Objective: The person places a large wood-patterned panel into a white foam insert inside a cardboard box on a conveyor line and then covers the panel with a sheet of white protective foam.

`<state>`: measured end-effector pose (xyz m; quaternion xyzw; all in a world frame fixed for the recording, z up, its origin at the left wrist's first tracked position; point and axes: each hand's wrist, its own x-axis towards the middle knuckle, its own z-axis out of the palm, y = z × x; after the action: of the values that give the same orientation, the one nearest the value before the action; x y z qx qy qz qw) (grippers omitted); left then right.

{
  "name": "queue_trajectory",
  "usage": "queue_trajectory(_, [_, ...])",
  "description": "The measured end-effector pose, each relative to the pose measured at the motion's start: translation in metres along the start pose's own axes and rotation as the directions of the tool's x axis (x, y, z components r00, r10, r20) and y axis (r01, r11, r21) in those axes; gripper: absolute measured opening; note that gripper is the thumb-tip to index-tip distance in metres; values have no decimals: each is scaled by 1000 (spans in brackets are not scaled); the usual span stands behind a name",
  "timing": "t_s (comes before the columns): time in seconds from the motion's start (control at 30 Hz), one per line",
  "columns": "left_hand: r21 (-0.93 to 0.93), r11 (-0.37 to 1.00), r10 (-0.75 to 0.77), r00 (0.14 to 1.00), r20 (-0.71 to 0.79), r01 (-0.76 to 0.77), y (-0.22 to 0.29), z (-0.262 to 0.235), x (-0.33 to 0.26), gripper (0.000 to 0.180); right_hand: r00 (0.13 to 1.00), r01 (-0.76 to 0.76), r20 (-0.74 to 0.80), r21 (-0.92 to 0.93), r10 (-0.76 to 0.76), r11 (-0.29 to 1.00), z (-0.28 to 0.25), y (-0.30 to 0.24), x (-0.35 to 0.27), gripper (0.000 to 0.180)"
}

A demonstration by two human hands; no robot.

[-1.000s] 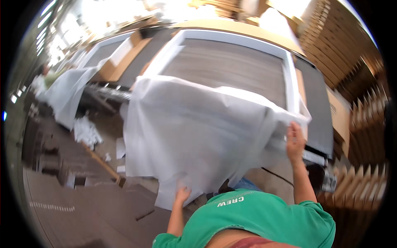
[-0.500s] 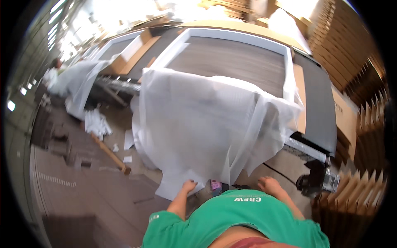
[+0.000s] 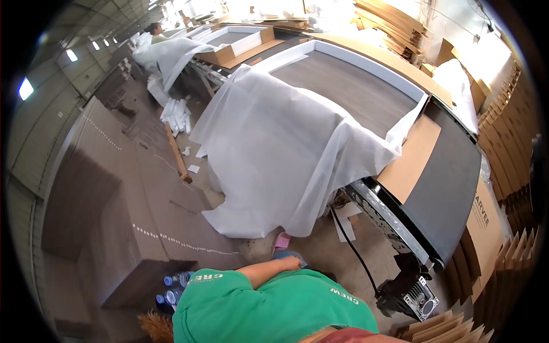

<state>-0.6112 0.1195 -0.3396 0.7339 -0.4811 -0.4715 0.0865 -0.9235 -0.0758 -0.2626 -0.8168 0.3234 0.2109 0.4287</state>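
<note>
My left hand hangs low in front of my green shirt, above a pink shoe. It is apart from the white sheet, and its fingers are too hidden to tell whether they are closed. My right hand is out of sight. Ahead, a thin white foam sheet drapes off the near side of the conveyor table. It partly covers a dark wood-grain panel edged by a white foam frame, with cardboard beside it.
Stacked brown panels rise on the left, with water bottles by them. A motor and black cable sit below the dark belt. Cardboard stacks stand at right. A person is far left.
My view has swung left, bringing more of the brown panel stack into sight. My left hand has come in front of my body, away from the sheet. My right hand has left the view.
</note>
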Motion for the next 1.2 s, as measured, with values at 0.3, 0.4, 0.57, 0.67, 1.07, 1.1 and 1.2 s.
queue_trajectory(0.3, [159, 959, -225, 972, -67, 233, 28, -38, -25, 32, 993, -93, -63, 70, 97, 993, 7, 68, -20, 28])
queue_trajectory(0.4, [271, 930, -248, 968, -31, 247, 16, -47, -25, 31, 983, -148, -98, 99, 158, 984, 9, 81, -25, 28])
queue_trajectory(0.57, [260, 929, -280, 959, 29, 264, 33, -50, -11, 33, 937, -287, -160, 146, 309, 947, 18, 105, -40, 29])
queue_trajectory(0.67, [268, 958, -129, 987, 96, 99, 64, -65, -1, 33, 889, -385, -189, 184, 417, 904, 26, 112, -54, 29])
queue_trajectory(1.07, [244, 969, 14, 998, 62, -29, -7, -103, 30, 38, 823, -433, -304, 210, 479, 877, 65, 71, 11, 28])
queue_trajectory(1.1, [250, 968, -39, 996, 86, 17, -32, -101, 31, 39, 830, -425, -298, 210, 471, 881, 52, 40, 18, 28])
queue_trajectory(1.2, [251, 959, -177, 971, 158, 134, -46, -113, 33, 43, 843, -340, -325, 294, 428, 893, 58, 4, 22, 28])
